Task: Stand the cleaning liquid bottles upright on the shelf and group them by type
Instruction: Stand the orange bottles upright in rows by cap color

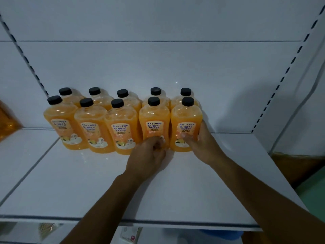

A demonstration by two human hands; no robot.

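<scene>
Several orange cleaning liquid bottles with black caps stand upright in two rows at the back of the white shelf (88, 182). My right hand (198, 140) wraps around the lower part of the front row's rightmost bottle (186, 120). My left hand (149, 155) rests with curled fingers against the base of the neighbouring front bottle (154, 120); whether it grips the bottle is unclear. The other front bottles (91, 125) stand to the left, labels facing me.
A white back panel rises behind the bottles, with slotted uprights (281, 81) at both sides. An orange object (7, 120) shows at the far left edge on the adjoining shelf. Bare shelf surface spreads in front of the bottles up to the front edge (158, 222).
</scene>
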